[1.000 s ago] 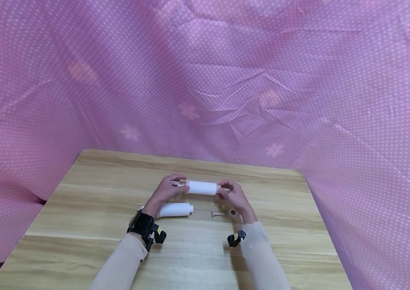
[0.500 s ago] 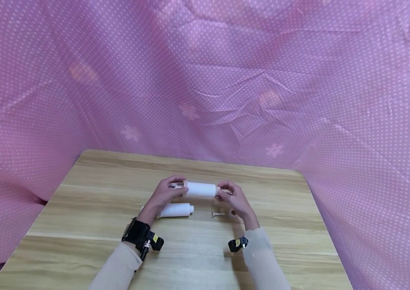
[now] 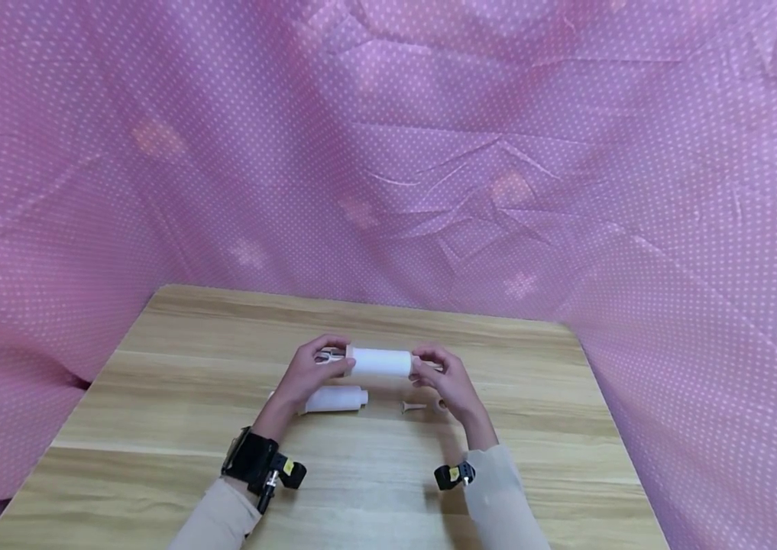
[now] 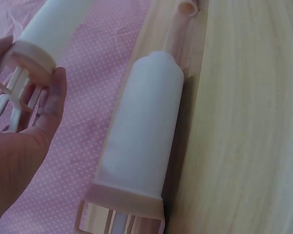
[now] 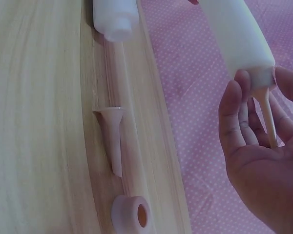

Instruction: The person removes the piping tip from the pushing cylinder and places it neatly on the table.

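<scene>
The white plastic cylinder (image 3: 381,362) with pinkish end fittings sits roughly level in the lower middle of the head view. Left hand (image 3: 304,376) is pinching the flat pink collar (image 4: 34,57) at one end; right hand (image 3: 454,383) has curled fingers pinching the other end, around the slim beige tapered nozzle (image 5: 267,114). IMO line the nozzle up dead straight, steady the collar, and twist lightly from the fingertips; side pressure could bend it.
</scene>
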Action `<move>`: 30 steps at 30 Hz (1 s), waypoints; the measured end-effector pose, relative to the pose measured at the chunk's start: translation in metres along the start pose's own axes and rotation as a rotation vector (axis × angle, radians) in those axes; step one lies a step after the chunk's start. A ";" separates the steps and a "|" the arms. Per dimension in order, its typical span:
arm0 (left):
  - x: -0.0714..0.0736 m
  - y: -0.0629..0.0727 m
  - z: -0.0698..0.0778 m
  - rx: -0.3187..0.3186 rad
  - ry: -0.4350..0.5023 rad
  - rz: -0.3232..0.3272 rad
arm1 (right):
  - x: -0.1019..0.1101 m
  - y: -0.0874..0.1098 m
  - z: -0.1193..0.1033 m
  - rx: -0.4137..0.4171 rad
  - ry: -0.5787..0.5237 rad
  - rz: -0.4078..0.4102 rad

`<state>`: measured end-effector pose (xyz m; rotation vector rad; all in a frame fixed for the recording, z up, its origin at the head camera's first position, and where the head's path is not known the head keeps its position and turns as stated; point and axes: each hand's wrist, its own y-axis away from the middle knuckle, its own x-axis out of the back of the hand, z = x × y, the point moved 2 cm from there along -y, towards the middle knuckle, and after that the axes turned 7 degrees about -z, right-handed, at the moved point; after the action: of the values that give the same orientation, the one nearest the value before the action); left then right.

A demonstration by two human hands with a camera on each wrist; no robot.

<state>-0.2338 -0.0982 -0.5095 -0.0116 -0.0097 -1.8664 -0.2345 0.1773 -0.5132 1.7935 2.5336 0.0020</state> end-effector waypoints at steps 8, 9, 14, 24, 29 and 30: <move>-0.005 0.015 0.013 -0.074 -0.125 0.058 | -0.007 0.010 -0.004 0.045 0.020 0.008; -0.005 0.016 0.013 -0.089 -0.139 0.068 | -0.008 0.011 -0.004 0.052 0.023 0.010; -0.005 0.017 0.008 -0.150 -0.195 0.112 | -0.011 0.015 -0.005 0.094 0.053 0.021; -0.001 0.020 0.004 -0.133 -0.049 0.103 | -0.014 0.019 -0.011 0.200 0.138 -0.022; 0.000 0.024 0.008 -0.137 -0.053 0.099 | -0.014 0.019 -0.010 0.147 0.077 -0.004; 0.000 0.025 0.008 -0.137 -0.059 0.101 | -0.014 0.019 -0.010 0.132 0.066 -0.012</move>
<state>-0.2102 -0.1054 -0.5014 -0.1588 0.0772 -1.7624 -0.2121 0.1705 -0.5028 1.8531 2.6484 -0.1103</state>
